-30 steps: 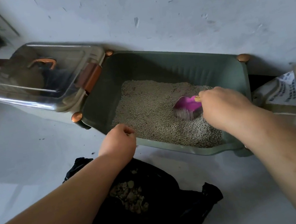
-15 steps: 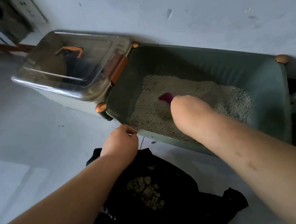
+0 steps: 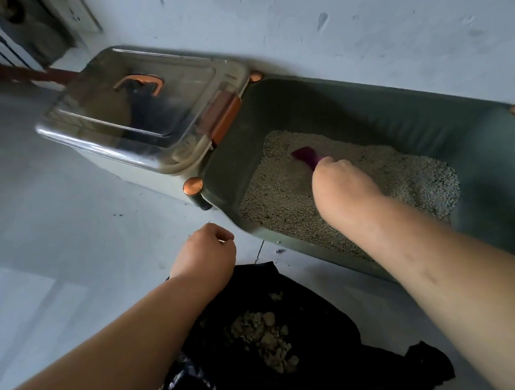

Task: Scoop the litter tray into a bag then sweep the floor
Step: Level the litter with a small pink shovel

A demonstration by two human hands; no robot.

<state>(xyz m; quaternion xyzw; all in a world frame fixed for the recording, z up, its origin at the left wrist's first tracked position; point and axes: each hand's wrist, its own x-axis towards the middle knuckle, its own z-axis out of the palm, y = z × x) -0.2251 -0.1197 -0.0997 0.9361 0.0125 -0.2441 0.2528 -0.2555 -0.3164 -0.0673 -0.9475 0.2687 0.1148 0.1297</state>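
Your right hand point(image 3: 341, 182) is down inside the green litter tray point(image 3: 491, 160), fingers curled round the handle of the purple scoop point(image 3: 305, 156). Only the scoop's blade shows past your knuckles, lying on the grey litter point(image 3: 283, 197) toward the tray's left end. The tray sits on the pale floor point(image 3: 37, 227), its long back side along the wall point(image 3: 323, 18).

Your left hand point(image 3: 205, 256) hangs over the floor just in front of the tray's near left corner, fingers curled in toward the palm. It is at the far edge of the black bag point(image 3: 327, 378) (whether it pinches the plastic, you cannot tell from here).

The bag lies spread open on the floor between your forearms, just in front of the tray, with a small heap of clumps point(image 3: 263, 334) in its middle. To the tray's left, touching its end, stands a box with a clear lid point(image 3: 138, 122) and an orange handle.
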